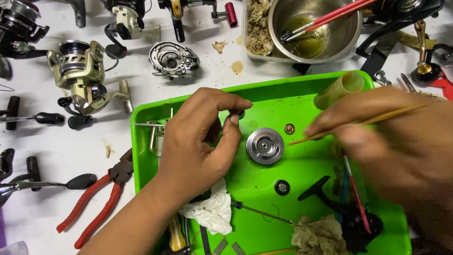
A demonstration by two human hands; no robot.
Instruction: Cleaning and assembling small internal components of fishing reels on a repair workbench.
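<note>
- Over the green tray, the left hand is curled, thumb and forefinger pinched on a small dark ring-like part at the tray's far side; the part is too small to tell its shape or which way it faces.
- At the right, the right hand is blurred but closed on a thin wooden-handled brush.
- That brush's long axis runs nearly level across the view, rising slightly to the right; its free end points left, toward a small brass piece and the round silver spool.
- The silver spool lies flat on the tray between the two hands, its open centre facing up.
- Also in the tray: a small black round part near the spool, a crumpled white cloth, a stained brownish rag, a black reel handle, a red-handled brush and a yellowish translucent tube lying at the far right corner.
- Beyond the tray, a steel bowl holds a pool of yellow-green oil with red brushes leaning in it, handles up to the right; the bowl sits in a clear container with wadded brownish rags.
- On the white counter to the left lie red-handled pliers, handles toward the near left, and a gold spinning reel.
</note>
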